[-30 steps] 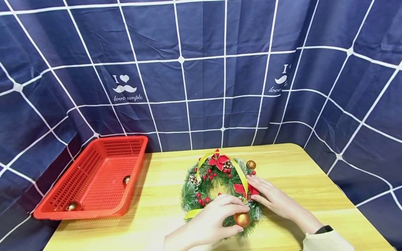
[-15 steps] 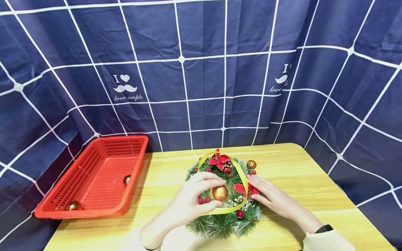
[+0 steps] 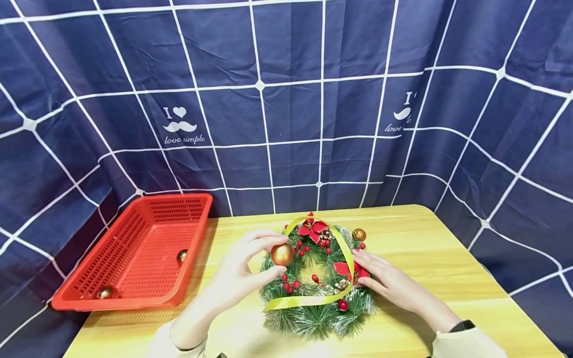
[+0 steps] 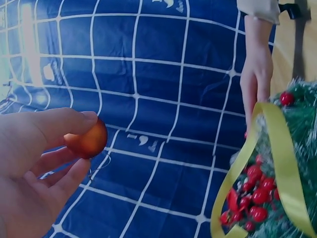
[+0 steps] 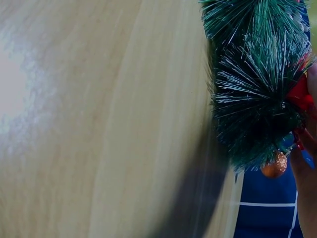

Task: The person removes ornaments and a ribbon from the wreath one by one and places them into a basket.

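My left hand (image 3: 230,278) pinches a shiny copper-gold Christmas ball (image 3: 282,254) between fingertips and thumb, above the left side of a green Christmas wreath (image 3: 313,318). A thin wire loop hangs from the ball (image 4: 91,139) in the left wrist view. The wreath lies on the table, with red flowers, red berries and pine cones on it. Yellow ribbon (image 3: 309,301) loops up over the wreath. My right hand (image 3: 394,283) rests on the wreath's right side, fingers extended beside a red flower (image 3: 342,269). Another gold ball (image 3: 359,234) sits at the wreath's upper right edge.
A red plastic basket (image 3: 154,248) stands on the left of the wooden table (image 3: 425,238). Inside it lie two gold balls, one (image 3: 182,255) by the right wall and one (image 3: 105,292) near the front. A dark blue checked curtain (image 3: 291,114) surrounds the table's back and sides.
My left hand has carried the copper-gold ball from the wreath's front right, leftward and up, to above its left side. My right hand has stayed in place on the wreath.
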